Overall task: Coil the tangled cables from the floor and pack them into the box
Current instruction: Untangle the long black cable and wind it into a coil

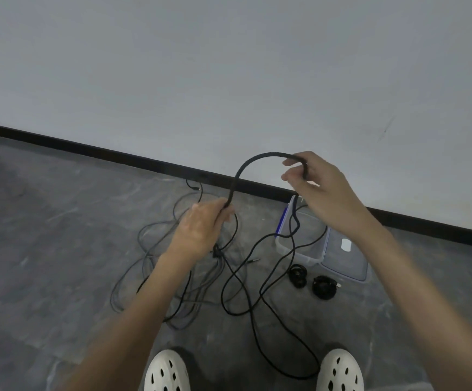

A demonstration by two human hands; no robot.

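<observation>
My left hand (201, 227) and right hand (322, 190) each pinch one black cable (246, 165), arched between them above the tangle (156, 266). Two coiled cables (297, 275) lie beside one clear box (285, 246) and its lid (344, 258). The floor (60, 221) is grey stone, with a white wall (229, 66) and black skirting (88, 148).

Left hand (201, 230) and right hand (322, 193) bare, forearms (133, 314) likewise. White clogs (167, 371) on both feet, uppers punched with dark oval holes.
</observation>
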